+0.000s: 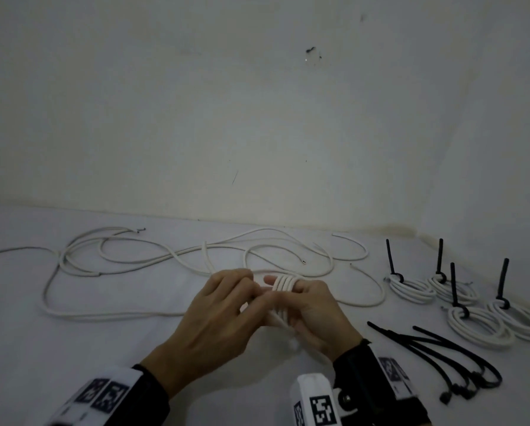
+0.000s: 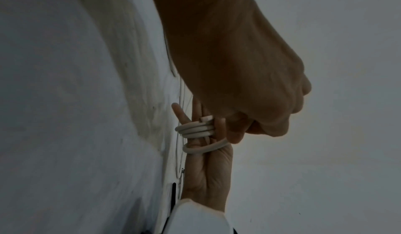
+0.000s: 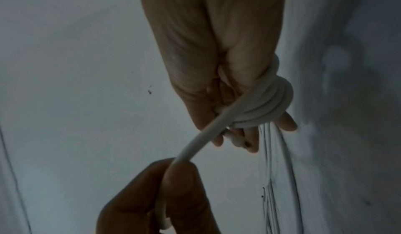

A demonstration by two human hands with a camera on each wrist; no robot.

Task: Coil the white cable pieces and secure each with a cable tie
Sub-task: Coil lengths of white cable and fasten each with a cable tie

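A white cable [image 1: 283,284] is wound in several turns around the fingers of my right hand [image 1: 303,290], just above the white table. In the right wrist view the coil [image 3: 266,104] sits on those fingers and one cable end [image 3: 238,143] pokes out between them. My left hand [image 1: 248,295] is close beside it on the left. It pinches the free run of the cable [image 3: 195,143] between thumb and fingers [image 3: 180,170]. In the left wrist view the turns [image 2: 195,129] ring the right hand's fingers, with one looser loop [image 2: 206,148] below.
Loose white cables [image 1: 165,256] sprawl across the table behind the hands. At the right lie several finished coils [image 1: 411,289], each with a black tie sticking up. A bunch of loose black cable ties [image 1: 435,352] lies near my right wrist. A wall [image 1: 257,118] stands behind.
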